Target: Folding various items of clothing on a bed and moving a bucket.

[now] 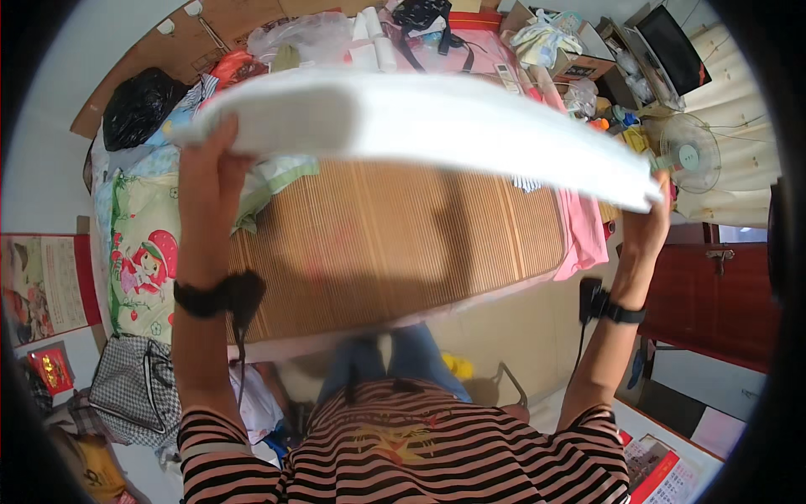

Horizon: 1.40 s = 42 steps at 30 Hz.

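A white cloth, blurred by motion, is stretched in the air between my two hands. My left hand grips its left end, with the thumb and fingers closed on the fabric. At its right end, my right hand holds the corner between thumb and fingers. Below the cloth lies a bed with a brown bamboo mat, on which a shadow falls. Each wrist wears a black strap with a small device and a cable. What kind of cloth item it is, I cannot tell.
A pillow with a cartoon print lies at the bed's left. A black plastic bag, white rolls and other items line the far side. Pink cloth hangs over the right edge. An electric fan stands beyond my right hand.
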Tool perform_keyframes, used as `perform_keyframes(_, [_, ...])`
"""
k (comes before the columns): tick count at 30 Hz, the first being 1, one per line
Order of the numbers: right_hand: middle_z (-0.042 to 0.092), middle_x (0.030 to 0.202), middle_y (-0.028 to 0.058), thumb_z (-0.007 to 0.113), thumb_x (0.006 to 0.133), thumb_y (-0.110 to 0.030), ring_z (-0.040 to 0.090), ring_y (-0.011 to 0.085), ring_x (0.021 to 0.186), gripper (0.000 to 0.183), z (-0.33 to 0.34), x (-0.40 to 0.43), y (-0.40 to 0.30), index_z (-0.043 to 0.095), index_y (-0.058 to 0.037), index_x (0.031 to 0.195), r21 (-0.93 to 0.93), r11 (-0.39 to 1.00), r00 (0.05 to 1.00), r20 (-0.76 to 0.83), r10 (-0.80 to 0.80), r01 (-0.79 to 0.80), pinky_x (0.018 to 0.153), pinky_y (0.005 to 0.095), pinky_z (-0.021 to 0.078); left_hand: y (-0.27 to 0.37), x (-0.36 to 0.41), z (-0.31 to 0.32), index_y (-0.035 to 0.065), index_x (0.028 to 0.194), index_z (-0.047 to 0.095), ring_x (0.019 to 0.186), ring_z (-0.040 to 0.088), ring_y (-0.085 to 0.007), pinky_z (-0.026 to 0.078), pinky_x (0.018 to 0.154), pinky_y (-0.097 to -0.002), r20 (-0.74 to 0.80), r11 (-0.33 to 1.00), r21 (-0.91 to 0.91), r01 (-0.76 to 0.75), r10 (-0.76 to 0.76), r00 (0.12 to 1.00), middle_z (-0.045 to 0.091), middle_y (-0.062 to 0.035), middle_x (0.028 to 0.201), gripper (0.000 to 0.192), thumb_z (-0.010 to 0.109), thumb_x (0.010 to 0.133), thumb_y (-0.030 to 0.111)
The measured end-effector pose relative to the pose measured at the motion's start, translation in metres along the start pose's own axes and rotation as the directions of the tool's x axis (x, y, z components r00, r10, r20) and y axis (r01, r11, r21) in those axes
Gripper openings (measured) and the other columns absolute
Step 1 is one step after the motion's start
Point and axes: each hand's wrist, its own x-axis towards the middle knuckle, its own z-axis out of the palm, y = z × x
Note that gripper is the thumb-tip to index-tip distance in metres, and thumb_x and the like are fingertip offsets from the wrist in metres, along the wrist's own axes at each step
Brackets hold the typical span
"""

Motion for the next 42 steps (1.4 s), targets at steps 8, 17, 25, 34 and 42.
perform_keyframes(8, [0.039,0.075,-0.0059,0.05,0.071,0.001,0.038,0.0047,0.067,0.018,-0.046,-0.198,0.121,0.043,-0.0145,0.075,-0.075,0.805,0.8,-0.198,0.566,-0.588,0.06,0.0181,0.0351,-0.136,-0.162,-0.078,0.0038,0.118,0.051,0.085,0.057,-0.0141,0.05,0.071,-0.0277,-0.499,0.755,0.122,0.645,-0.515,0.697,0.058,-0.0036,0.101,0.037,0.061,0.083,0.012])
perform_keyframes(17, [0.057,0.085,0.0045,0.051,0.084,-0.006,0.055,0.0135,0.068,0.013,-0.086,-0.332,0.226,0.056,-0.0052,0.096,-0.1,0.419,0.429,-0.298,0.853,-0.902,0.057,0.0261,0.0477,-0.274,-0.291,-0.191,0.0005,0.123,0.049,0.1,0.058,-0.0236,0.046,0.085,-0.0345,-0.019,0.5,0.559,0.662,-0.79,0.613,0.058,-0.0113,0.115,0.047,0.06,0.079,0.013])
perform_keyframes(25, [0.055,0.085,0.0068,0.047,0.091,-0.016,0.053,0.0154,0.065,0.022,-0.113,-0.241,0.242,0.051,-0.0013,0.107,-0.301,0.448,0.515,-0.196,0.834,-0.842,0.061,0.0293,0.0509,-0.24,-0.187,-0.151,0.0002,0.101,0.062,0.082,0.063,-0.0208,0.05,0.076,-0.032,0.095,0.69,0.372,0.621,-0.694,0.714,0.065,-0.0128,0.09,0.025,0.063,0.079,0.012])
perform_keyframes(34, [0.055,0.108,0.0086,0.054,0.088,-0.024,0.057,0.0208,0.095,0.049,-0.079,-0.076,0.315,0.038,-0.0005,0.127,-0.189,0.717,0.732,-0.326,0.599,-0.671,0.08,0.0316,0.0476,-0.332,-0.035,-0.115,0.0068,0.116,0.054,0.101,0.056,-0.022,0.043,0.086,-0.0361,-0.301,0.792,0.002,0.61,-0.581,0.756,0.059,-0.0102,0.102,0.038,0.058,0.086,0.03])
perform_keyframes(42, [0.062,0.086,0.0088,0.065,0.081,-0.028,0.058,0.0144,0.076,0.044,-0.135,-0.168,0.432,0.055,0.0047,0.108,-0.605,0.286,0.599,-0.412,0.687,-0.743,0.067,0.0278,0.0466,-0.391,-0.127,-0.132,0.0028,0.118,0.051,0.108,0.049,-0.0367,0.041,0.09,-0.0456,0.042,0.061,0.998,-0.02,-0.379,0.924,0.05,-0.0215,0.12,0.045,0.059,0.076,0.018])
